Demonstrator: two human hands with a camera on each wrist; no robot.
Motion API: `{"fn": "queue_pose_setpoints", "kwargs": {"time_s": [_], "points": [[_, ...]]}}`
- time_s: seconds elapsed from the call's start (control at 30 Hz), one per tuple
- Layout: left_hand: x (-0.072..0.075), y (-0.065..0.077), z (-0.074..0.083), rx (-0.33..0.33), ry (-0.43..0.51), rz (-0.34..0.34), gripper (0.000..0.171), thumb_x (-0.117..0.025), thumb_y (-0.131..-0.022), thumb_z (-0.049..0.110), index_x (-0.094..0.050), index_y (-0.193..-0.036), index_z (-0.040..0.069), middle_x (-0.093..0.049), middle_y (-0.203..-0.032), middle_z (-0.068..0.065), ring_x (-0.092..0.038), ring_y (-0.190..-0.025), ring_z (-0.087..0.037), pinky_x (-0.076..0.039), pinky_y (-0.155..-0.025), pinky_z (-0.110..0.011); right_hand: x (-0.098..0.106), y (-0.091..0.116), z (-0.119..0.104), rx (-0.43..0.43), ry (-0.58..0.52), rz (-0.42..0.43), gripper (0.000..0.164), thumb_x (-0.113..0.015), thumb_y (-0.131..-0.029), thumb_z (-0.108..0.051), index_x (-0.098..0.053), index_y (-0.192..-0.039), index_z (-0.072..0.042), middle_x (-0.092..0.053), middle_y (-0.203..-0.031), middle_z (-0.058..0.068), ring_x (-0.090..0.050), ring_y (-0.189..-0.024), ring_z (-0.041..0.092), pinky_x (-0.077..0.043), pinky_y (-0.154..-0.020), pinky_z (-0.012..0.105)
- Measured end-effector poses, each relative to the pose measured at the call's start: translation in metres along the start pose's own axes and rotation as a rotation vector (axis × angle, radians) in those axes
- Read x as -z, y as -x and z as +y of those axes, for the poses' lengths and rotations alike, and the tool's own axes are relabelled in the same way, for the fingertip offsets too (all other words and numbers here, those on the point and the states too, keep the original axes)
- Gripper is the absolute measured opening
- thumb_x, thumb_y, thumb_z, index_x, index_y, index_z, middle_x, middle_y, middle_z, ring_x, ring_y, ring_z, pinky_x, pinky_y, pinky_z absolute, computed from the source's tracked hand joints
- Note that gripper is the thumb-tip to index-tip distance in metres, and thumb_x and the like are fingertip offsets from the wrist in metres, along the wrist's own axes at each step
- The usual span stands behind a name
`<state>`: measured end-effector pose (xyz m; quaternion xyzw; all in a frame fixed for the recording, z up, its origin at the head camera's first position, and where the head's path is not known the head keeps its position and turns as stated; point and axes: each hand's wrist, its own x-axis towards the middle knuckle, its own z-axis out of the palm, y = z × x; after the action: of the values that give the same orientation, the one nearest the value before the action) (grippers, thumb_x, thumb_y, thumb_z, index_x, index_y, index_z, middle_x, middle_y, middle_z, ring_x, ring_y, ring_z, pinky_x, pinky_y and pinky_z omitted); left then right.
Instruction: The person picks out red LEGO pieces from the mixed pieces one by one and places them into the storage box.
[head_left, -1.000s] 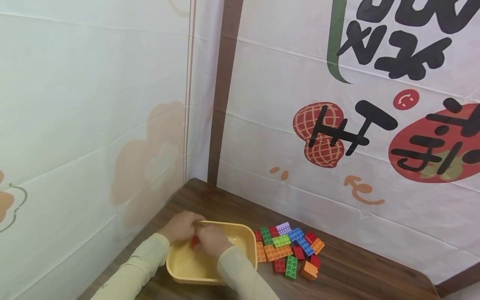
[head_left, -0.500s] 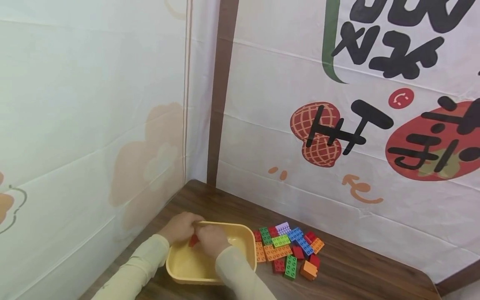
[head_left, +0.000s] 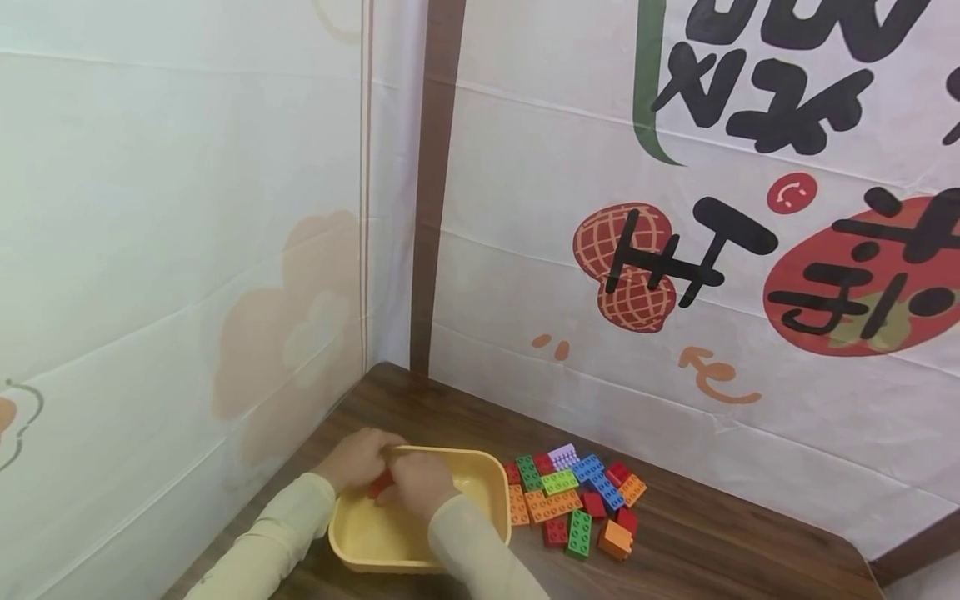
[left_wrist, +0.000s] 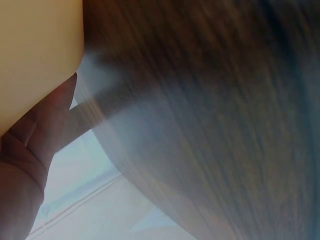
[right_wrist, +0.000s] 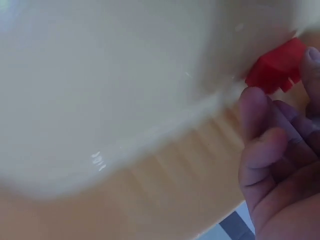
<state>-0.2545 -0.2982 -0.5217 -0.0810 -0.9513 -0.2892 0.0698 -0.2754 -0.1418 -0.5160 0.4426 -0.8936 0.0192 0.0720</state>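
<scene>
- One red plastic block (right_wrist: 275, 67): your right hand (head_left: 422, 483) pinches it, fingers curled, likely for control.
- Yellow plastic basin (head_left: 382, 542): left hand (head_left: 362, 458) probably steadies it; finger closure indeterminable.

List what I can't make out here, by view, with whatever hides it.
Most of the red brick in the yellow tub: head view, behind the right hand.
The tub's near right corner: head view, covered by the right sleeve.
Part of the left hand: left wrist view, behind the tub's wall.
The base of the right thumb: right wrist view, cut by the right edge.
The table's grain: left wrist view, blurred.
</scene>
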Motion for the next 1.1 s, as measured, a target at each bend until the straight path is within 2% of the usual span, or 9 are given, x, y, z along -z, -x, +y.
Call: {"fn": "queue_pose_setpoints", "kwargs": {"time_s": [0.17,0.27,0.4,0.57,0.67,0.8,0.87,1.03,1.1], "points": [[0.000,0.000,0.002,0.020,0.025,-0.014,0.029,-0.068,-0.082,0.002,-0.077,-0.107,0.011,-0.074,-0.103,-0.004,-0.068,-0.100,-0.029,-0.053,-0.092,-0.051,0.008,0.008,0.009,0.008,-0.015,0.004,0.052,-0.078,-0.076,-0.056,-0.071,-0.119,-0.029,-0.073,-0.091,-0.010,-0.067,-0.079,0.007,-0.054,-0.069,0.022],[0.001,0.000,0.003,0.018,0.031,-0.026,0.030,-0.067,-0.082,0.000,-0.077,-0.107,0.013,-0.074,-0.103,-0.002,-0.068,-0.100,-0.028,-0.053,-0.092,-0.052,0.014,0.013,0.016,-0.007,0.027,0.031,0.052,-0.075,-0.074,-0.064,-0.074,-0.110,-0.027,-0.071,-0.081,-0.008,-0.064,-0.068,0.009,-0.052,-0.060,0.023],[0.002,0.000,0.001,0.023,0.039,-0.027,0.039,-0.063,-0.077,-0.006,-0.077,-0.108,0.012,-0.073,-0.104,-0.002,-0.067,-0.101,-0.028,-0.052,-0.093,-0.053,0.025,0.020,0.024,-0.076,0.072,0.038,0.055,-0.070,-0.078,-0.070,-0.073,-0.094,-0.018,-0.063,-0.068,-0.004,-0.057,-0.057,0.010,-0.050,-0.053,0.025],[-0.002,-0.002,-0.004,-0.025,0.018,-0.024,0.041,-0.063,-0.073,-0.006,-0.076,-0.109,0.009,-0.073,-0.104,-0.005,-0.067,-0.102,-0.030,-0.052,-0.092,-0.053,0.042,0.027,0.035,-0.093,0.063,0.128,0.053,-0.063,-0.086,-0.067,-0.070,-0.090,-0.015,-0.057,-0.063,-0.004,-0.052,-0.053,0.010,-0.049,-0.049,0.026],[-0.004,-0.002,-0.004,-0.022,0.024,-0.029,0.042,-0.062,-0.073,-0.007,-0.076,-0.110,0.008,-0.073,-0.105,-0.006,-0.067,-0.102,-0.031,-0.052,-0.092,-0.054,0.051,0.032,0.043,-0.110,0.050,0.178,0.048,-0.064,-0.088,-0.063,-0.069,-0.089,-0.015,-0.060,-0.065,-0.003,-0.057,-0.057,0.012,-0.050,-0.049,0.026],[-0.005,-0.001,0.000,0.031,0.039,-0.050,0.048,-0.058,-0.071,-0.009,-0.076,-0.112,0.008,-0.072,-0.108,-0.006,-0.065,-0.105,-0.031,-0.050,-0.096,-0.055,0.056,0.039,0.059,-0.178,-0.006,0.159,0.043,-0.064,-0.093,-0.057,-0.072,-0.098,-0.015,-0.069,-0.080,-0.001,-0.066,-0.073,0.017,-0.055,-0.060,0.030],[-0.005,-0.001,0.002,0.047,0.042,-0.059,0.049,-0.058,-0.072,-0.009,-0.076,-0.113,0.009,-0.072,-0.109,-0.006,-0.065,-0.106,-0.031,-0.049,-0.097,-0.055,0.059,0.045,0.068,-0.212,-0.034,0.158,0.040,-0.064,-0.094,-0.054,-0.072,-0.098,-0.015,-0.069,-0.083,0.000,-0.067,-0.076,0.018,-0.056,-0.061,0.032],[0.000,-0.001,0.004,0.037,0.037,-0.071,0.049,-0.059,-0.071,-0.008,-0.075,-0.115,0.008,-0.072,-0.111,-0.008,-0.065,-0.107,-0.033,-0.049,-0.096,-0.056,0.065,0.063,0.088,-0.253,-0.077,0.172,0.030,-0.064,-0.097,-0.044,-0.071,-0.095,-0.015,-0.069,-0.084,0.000,-0.067,-0.077,0.020,-0.055,-0.062,0.035],[0.004,-0.001,0.004,0.030,0.038,-0.069,0.049,-0.059,-0.071,-0.008,-0.075,-0.115,0.007,-0.072,-0.111,-0.010,-0.065,-0.107,-0.034,-0.049,-0.096,-0.056,0.066,0.070,0.097,-0.265,-0.104,0.166,0.026,-0.064,-0.098,-0.039,-0.071,-0.097,-0.015,-0.070,-0.087,0.000,-0.068,-0.081,0.021,-0.056,-0.067,0.036]]}}
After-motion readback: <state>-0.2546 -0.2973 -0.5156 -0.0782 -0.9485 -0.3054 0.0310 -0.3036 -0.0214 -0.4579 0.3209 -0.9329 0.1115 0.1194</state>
